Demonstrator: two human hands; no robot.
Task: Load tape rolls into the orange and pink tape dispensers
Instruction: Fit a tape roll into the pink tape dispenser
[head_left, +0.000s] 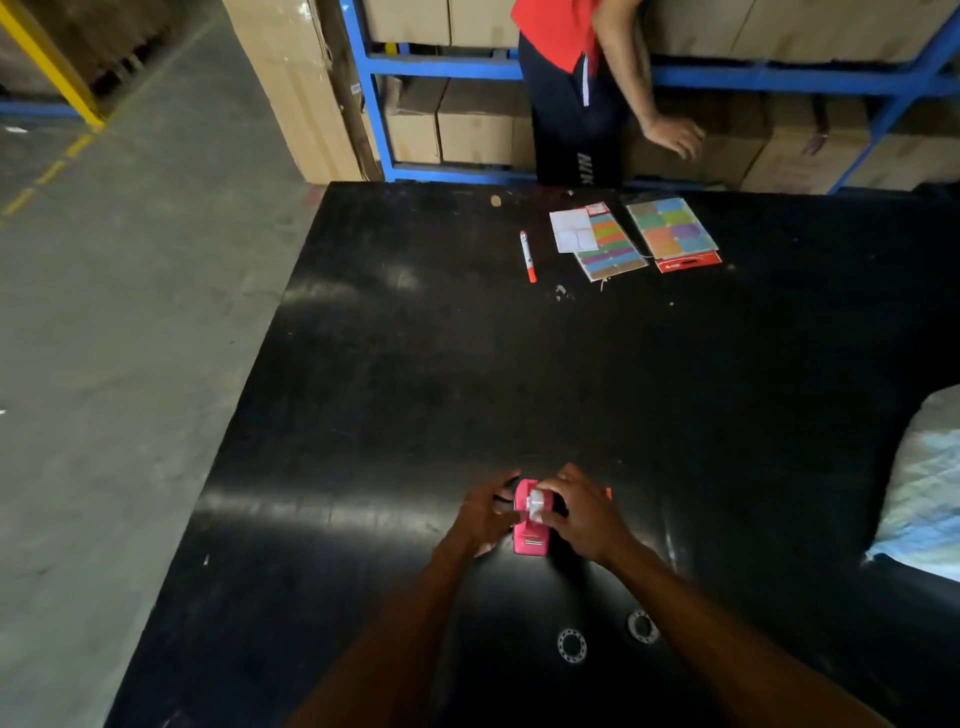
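The pink tape dispenser (530, 540) sits on the black table (415, 364), near its front. My left hand (485, 514) grips the dispenser's left side. My right hand (582, 512) pinches a clear tape roll (536, 506) that rests in the top of the dispenser. A sliver of the orange dispenser (608, 492) shows just behind my right hand; most of it is hidden. Two clear tape rolls lie flat on the table close to me, one (572, 645) between my forearms and one (642, 625) beside my right forearm.
A red-and-white marker (528, 256) and two packs of coloured sticky notes (608, 241) (674, 235) lie at the table's far side. A person in a red shirt (571, 88) stands behind the table by blue racks of cartons. A pale bag (924, 493) sits at right.
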